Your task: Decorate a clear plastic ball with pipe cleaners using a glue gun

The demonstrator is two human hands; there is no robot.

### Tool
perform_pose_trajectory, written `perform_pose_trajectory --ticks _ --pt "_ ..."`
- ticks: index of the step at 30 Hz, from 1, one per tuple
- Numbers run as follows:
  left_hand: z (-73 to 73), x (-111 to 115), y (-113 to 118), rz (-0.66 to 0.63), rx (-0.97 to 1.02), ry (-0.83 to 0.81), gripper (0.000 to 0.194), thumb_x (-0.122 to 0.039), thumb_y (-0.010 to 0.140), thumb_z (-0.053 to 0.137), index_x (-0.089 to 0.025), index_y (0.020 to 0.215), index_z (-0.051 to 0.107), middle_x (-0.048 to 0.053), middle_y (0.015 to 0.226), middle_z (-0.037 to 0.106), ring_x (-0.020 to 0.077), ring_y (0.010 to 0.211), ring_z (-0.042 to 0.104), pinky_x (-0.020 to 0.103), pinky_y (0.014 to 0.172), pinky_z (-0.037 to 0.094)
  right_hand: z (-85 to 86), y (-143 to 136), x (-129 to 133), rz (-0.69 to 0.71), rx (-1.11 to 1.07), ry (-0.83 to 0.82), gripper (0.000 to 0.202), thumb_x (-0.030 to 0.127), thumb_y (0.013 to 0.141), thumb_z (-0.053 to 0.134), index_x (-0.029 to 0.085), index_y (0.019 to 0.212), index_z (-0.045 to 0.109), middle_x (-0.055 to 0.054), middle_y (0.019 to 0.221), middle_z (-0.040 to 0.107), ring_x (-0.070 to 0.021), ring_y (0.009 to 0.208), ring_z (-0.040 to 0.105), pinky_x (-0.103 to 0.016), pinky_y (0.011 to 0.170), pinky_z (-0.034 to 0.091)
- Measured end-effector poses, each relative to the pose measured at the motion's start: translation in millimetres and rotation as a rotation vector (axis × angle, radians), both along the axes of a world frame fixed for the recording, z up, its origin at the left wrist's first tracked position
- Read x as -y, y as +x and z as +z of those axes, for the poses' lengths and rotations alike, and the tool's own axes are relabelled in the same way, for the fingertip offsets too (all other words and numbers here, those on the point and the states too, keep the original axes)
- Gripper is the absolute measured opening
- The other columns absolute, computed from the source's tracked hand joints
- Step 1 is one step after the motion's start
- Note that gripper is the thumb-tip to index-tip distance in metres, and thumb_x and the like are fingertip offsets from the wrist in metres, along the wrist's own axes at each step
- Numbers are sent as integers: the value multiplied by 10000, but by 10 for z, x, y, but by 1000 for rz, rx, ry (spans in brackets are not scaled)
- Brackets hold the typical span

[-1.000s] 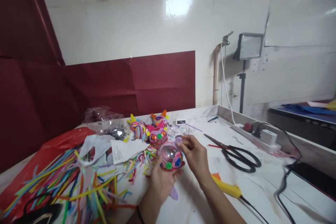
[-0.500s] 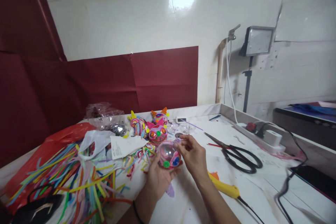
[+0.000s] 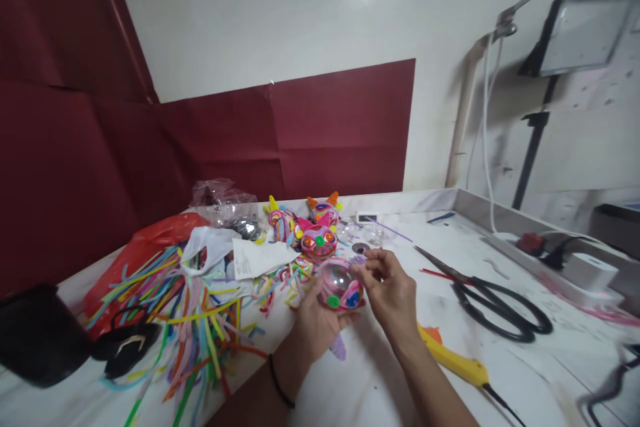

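Observation:
A clear round ball (image 3: 340, 283) trimmed with pink pipe cleaner, a green button and a blue button rests in my left hand (image 3: 320, 327), whose fingers curl round it from below. At the ball's upper right edge, my right hand (image 3: 390, 287) pinches a small lilac fuzzy piece (image 3: 357, 261) between thumb and fingers. Another lilac piece (image 3: 339, 347) shows just under my left hand. Behind the ball stands a finished-looking pink animal head (image 3: 319, 240) with orange eyes, near two more colourful heads, one with yellow ears (image 3: 281, 221) and one with orange ears (image 3: 325, 209).
Colourful pipe cleaners (image 3: 200, 320) spread over the left side beside a red bag (image 3: 145, 247) and white paper (image 3: 260, 258). Black scissors (image 3: 493, 300) and a yellow glue gun (image 3: 455, 361) lie right of my right arm. A power strip (image 3: 555, 273) runs along the right edge.
The camera view has shifted, so the table and both hands appear further right. My hands keep nearly the same hold on the ball and lilac piece.

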State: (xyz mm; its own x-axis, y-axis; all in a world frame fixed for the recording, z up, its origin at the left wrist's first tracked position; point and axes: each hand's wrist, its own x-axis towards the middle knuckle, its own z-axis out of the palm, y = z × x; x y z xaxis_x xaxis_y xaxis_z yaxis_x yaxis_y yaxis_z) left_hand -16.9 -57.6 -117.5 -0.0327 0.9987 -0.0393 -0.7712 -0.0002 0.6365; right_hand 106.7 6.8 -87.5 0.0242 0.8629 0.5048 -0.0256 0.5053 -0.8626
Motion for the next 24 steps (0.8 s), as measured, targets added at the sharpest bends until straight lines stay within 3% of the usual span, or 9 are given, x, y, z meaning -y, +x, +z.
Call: perform_pose_trajectory --ticks 8,24 --pt "-1 1 13 -36 11 29 481 -483 900 523 -97 1158 644 181 989 734 339 996 678 476 927 439 -20 26 4 -18 -6 -47 390 499 673 733 214 901 594 -12 710 665 -191 638 626 -316 643 493" --pt "8 22 40 -18 54 29 443 -465 885 548 -124 1148 651 181 1091 708 348 1042 655 483 896 458 51 21 60 -33 -24 -8 352 498 690 732 211 848 605 -12 673 663 -168 593 603 -282 575 492"
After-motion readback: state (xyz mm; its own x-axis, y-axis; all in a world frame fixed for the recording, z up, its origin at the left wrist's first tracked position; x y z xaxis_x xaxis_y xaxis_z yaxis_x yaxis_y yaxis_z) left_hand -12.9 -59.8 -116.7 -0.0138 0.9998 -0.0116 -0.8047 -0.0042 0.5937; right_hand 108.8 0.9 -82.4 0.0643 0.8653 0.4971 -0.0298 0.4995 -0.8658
